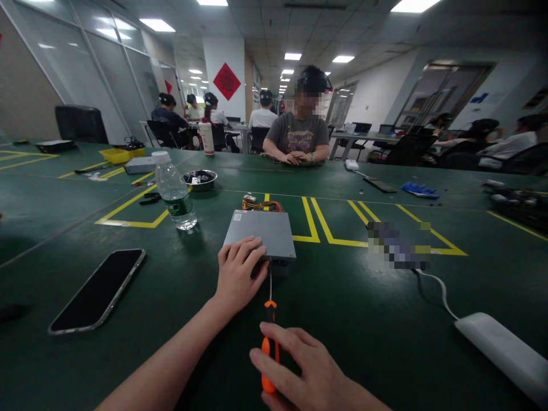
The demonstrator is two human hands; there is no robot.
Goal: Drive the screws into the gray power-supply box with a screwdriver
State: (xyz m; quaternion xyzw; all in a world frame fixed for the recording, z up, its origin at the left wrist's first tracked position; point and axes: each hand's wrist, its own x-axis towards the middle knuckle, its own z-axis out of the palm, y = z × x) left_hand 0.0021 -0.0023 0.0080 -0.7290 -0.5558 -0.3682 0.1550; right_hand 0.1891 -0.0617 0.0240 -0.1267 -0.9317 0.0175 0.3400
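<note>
On the green tabletop (385, 319), just beyond the hands: a gray metal box (268, 229), lying flat, with a bundle of colored cables (269, 205) along its far edge. Across its near left part, the left hand (238, 274), palm down, with fingers spread loosely over the top and thumb by the near edge. At the near side, the tip of an orange-and-black screwdriver (270, 314), its exact seat too small to tell. Around the handle, the right hand (311, 368), with fingers curled lightly on the grip.

Left of the box, an upright clear bottle (177, 200) with a white cap; nearer, a dark-screened phone (100, 291). Past the bottle, a shiny metal bowl (203, 185) of dark items, then a yellow tray (113, 156). On the surface itself, yellow tape (349, 243) in angular outlines. To the right, a pixelated item (391, 245), with a white cable (443, 292) from there to a white block (505, 354); farther back, a crumpled blue item (419, 190).

At the far edge, a person (295, 137) in a dark printed T-shirt, with hands together on the table. Beyond, a long office: white column (214, 57) with red diamond-shaped decoration (226, 81), glass partition (77, 57) on the left, other people (263, 116) at desks, bright ceiling panels (414, 5) overhead.
</note>
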